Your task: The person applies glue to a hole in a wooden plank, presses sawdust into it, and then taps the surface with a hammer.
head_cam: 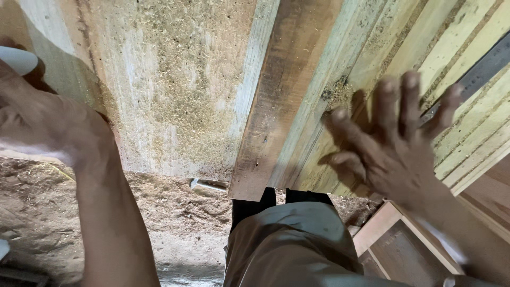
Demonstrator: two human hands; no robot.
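Workbench seen from above, with both hands of one person in view. The right hand [396,141] is shown with its fingers spread wide and nothing held; it lies over the pale stacked boards [451,79] at the right of the scene, though whether the palm presses the wood or hovers just above it cannot be told (the hand is blurred). Just beyond the fingertips [410,81] a dark metal ruler [478,74] is laid slantwise across the boards, its far end cut off by the right edge of the view.

The left hand [40,125] is seen at the left, curled at the left edge of the wide sawdust-covered board [175,85]. A rounded white object [18,58] shows beside it; whether it is gripped cannot be told, since only part of it is visible. Between the wide board and the pale stack a darker, brownish plank [281,90] runs from far to near, its near end jutting slightly past the others.

The near ends of all the boards form one uneven edge across the middle of the view. Below that edge open room is found: a dirt floor [180,228] strewn with sawdust, with a small pale object [207,184] lying under the bench edge. The person's grey trousers [287,244] fill the near centre, and reddish wooden frames [404,239] stand at near right, close to the right forearm.
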